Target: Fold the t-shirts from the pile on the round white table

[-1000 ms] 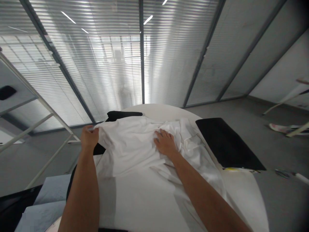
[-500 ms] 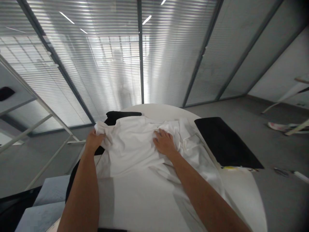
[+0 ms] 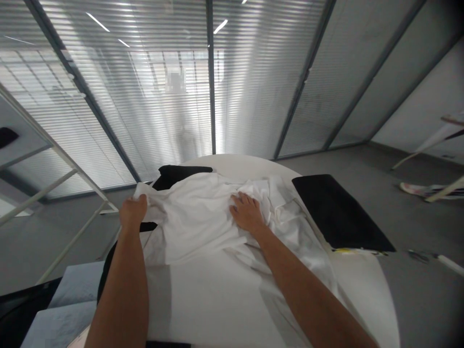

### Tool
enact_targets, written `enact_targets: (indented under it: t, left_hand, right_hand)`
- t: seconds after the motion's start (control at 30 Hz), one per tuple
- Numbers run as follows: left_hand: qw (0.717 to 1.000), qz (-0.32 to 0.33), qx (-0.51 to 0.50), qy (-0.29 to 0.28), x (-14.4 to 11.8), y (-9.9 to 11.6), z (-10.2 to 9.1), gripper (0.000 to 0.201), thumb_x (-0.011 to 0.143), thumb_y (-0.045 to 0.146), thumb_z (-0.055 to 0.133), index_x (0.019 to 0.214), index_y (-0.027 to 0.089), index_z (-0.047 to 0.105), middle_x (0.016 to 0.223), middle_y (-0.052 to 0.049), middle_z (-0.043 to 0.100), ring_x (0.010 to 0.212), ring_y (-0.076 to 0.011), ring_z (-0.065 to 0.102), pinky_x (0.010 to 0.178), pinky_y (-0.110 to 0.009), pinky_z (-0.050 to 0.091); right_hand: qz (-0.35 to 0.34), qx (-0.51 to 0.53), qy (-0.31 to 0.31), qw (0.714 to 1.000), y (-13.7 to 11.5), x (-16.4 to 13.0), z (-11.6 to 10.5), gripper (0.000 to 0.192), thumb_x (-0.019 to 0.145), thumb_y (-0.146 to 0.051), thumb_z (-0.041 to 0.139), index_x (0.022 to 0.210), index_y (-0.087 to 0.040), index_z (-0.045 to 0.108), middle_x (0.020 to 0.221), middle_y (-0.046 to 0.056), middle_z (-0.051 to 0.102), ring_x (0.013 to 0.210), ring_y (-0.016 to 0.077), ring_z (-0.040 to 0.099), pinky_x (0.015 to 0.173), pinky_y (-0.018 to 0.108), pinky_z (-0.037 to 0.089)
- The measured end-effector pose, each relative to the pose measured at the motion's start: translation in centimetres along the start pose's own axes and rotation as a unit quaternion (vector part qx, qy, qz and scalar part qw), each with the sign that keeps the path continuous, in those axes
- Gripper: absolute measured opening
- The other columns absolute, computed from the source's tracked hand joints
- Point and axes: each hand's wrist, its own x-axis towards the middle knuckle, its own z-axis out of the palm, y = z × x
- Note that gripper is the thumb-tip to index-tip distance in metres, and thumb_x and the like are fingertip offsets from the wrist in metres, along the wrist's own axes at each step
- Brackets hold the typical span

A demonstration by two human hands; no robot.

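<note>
A white shirt [image 3: 195, 212] lies spread and wrinkled over a white round table [image 3: 250, 164]. My left hand [image 3: 133, 210] is closed on a corner of the shirt, perhaps a sleeve, and holds it out past the table's left side, a little raised. Pressed on the shirt's middle is my right hand [image 3: 247, 212], flat with its fingers spread. To the right of that hand the cloth is bunched in loose folds. Part of the shirt's lower edge lies under my right forearm.
Black cloth [image 3: 181, 175] sits behind the shirt at the far left. A flat black item [image 3: 337, 212] lies at the table's right side. A white metal frame [image 3: 72, 164] stands to the left, near grey-blue cushions [image 3: 68, 309]. Glass panels with blinds [image 3: 163, 96] rise beyond the table.
My left hand has moved left and slightly toward me, drawing the shirt's corner outward and stretching the cloth. My right hand has stayed in place.
</note>
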Motion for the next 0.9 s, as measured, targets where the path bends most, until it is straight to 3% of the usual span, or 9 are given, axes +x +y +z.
enact_targets:
  t: [0.13, 0.3, 0.4, 0.47, 0.53, 0.6, 0.7, 0.8, 0.9]
  left_hand:
    - [0.997, -0.031, 0.061, -0.025, -0.2, 0.1, -0.2, 0.031, 0.081, 0.037, 0.051, 0.086, 0.010, 0.065, 0.088, -0.024, 0.066, 0.098, -0.0418, 0.062, 0.086, -0.055, 0.047]
    - [0.996, 0.000, 0.000, 0.090, -0.4, 1.1, -2.0, 0.034, 0.085, 0.024, 0.041, 0.102, 0.008, 0.067, 0.094, -0.017, 0.069, 0.095, -0.0317, 0.065, 0.082, -0.041, 0.050]
    - [0.992, 0.001, 0.002, 0.127, -0.6, 0.9, -2.4, 0.039, 0.088, 0.030, 0.041, 0.109, 0.007, 0.064, 0.103, -0.019, 0.068, 0.100, -0.0331, 0.064, 0.084, -0.041, 0.049]
    - [0.992, -0.060, 0.020, 0.105, -0.5, 0.1, -2.2, 0.046, 0.088, 0.039, 0.042, 0.107, 0.003, 0.063, 0.105, -0.026, 0.065, 0.103, -0.0403, 0.062, 0.083, -0.050, 0.049]
    - [0.991, -0.122, 0.035, 0.035, -0.3, -0.7, -1.6, 0.053, 0.086, 0.047, 0.044, 0.104, 0.000, 0.062, 0.105, -0.033, 0.063, 0.105, -0.0475, 0.059, 0.082, -0.060, 0.048]
    - [0.990, -0.135, 0.038, -0.026, 0.0, -1.2, -1.1, 0.054, 0.080, 0.050, 0.050, 0.100, 0.002, 0.063, 0.102, -0.034, 0.063, 0.106, -0.0502, 0.057, 0.081, -0.065, 0.046]
    - [0.993, -0.106, 0.044, -0.032, 0.2, -0.8, -1.0, 0.042, 0.073, 0.039, 0.058, 0.097, 0.005, 0.064, 0.099, -0.028, 0.066, 0.107, -0.0458, 0.059, 0.087, -0.059, 0.047]
    - [0.998, -0.041, 0.036, 0.031, 0.3, 0.6, -1.8, 0.031, 0.076, 0.029, 0.052, 0.095, 0.007, 0.065, 0.095, -0.022, 0.068, 0.103, -0.0381, 0.063, 0.088, -0.048, 0.049]
    - [0.996, 0.003, 0.016, 0.088, 0.6, 0.8, -2.6, 0.034, 0.084, 0.029, 0.042, 0.103, 0.010, 0.063, 0.098, -0.017, 0.068, 0.096, -0.0318, 0.064, 0.083, -0.041, 0.050]
  right_hand:
    - [0.004, -0.001, -0.005, 1.000, -0.1, 0.0, -0.1, 0.049, 0.095, -0.040, 0.037, 0.141, -0.026, 0.046, 0.152, 0.010, 0.038, 0.136, 0.0243, 0.034, 0.110, 0.043, 0.022]
    - [0.004, -0.001, -0.007, 1.000, 0.0, 0.0, -0.1, 0.049, 0.095, -0.040, 0.038, 0.141, -0.026, 0.046, 0.152, 0.010, 0.038, 0.136, 0.0239, 0.034, 0.110, 0.042, 0.022]
    - [0.004, -0.001, -0.004, 1.000, 0.1, 0.0, 0.0, 0.049, 0.095, -0.040, 0.038, 0.141, -0.026, 0.047, 0.151, 0.010, 0.039, 0.136, 0.0247, 0.035, 0.109, 0.042, 0.022]
    - [0.003, -0.001, -0.005, 1.000, 0.1, 0.0, 0.1, 0.049, 0.095, -0.041, 0.038, 0.141, -0.026, 0.047, 0.151, 0.010, 0.039, 0.135, 0.0254, 0.035, 0.109, 0.043, 0.023]
    - [0.002, -0.001, -0.002, 1.000, 0.1, 0.0, 0.2, 0.049, 0.095, -0.041, 0.038, 0.141, -0.026, 0.047, 0.150, 0.010, 0.040, 0.135, 0.0255, 0.035, 0.109, 0.043, 0.023]
    - [0.004, 0.001, -0.002, 1.000, 0.1, 0.1, 0.3, 0.049, 0.095, -0.041, 0.038, 0.142, -0.026, 0.047, 0.150, 0.010, 0.040, 0.136, 0.0254, 0.035, 0.109, 0.043, 0.022]
    - [0.007, 0.003, -0.009, 1.000, 0.0, 0.1, 0.1, 0.050, 0.095, -0.041, 0.038, 0.142, -0.026, 0.046, 0.151, 0.010, 0.039, 0.136, 0.0250, 0.034, 0.110, 0.043, 0.021]
    - [0.009, 0.002, -0.012, 1.000, 0.0, 0.0, -0.1, 0.050, 0.096, -0.041, 0.037, 0.142, -0.026, 0.046, 0.152, 0.009, 0.038, 0.136, 0.0246, 0.034, 0.110, 0.042, 0.021]
    - [0.007, 0.000, -0.008, 1.000, -0.1, 0.0, -0.2, 0.049, 0.095, -0.040, 0.037, 0.142, -0.026, 0.046, 0.152, 0.009, 0.039, 0.136, 0.0249, 0.035, 0.109, 0.043, 0.022]
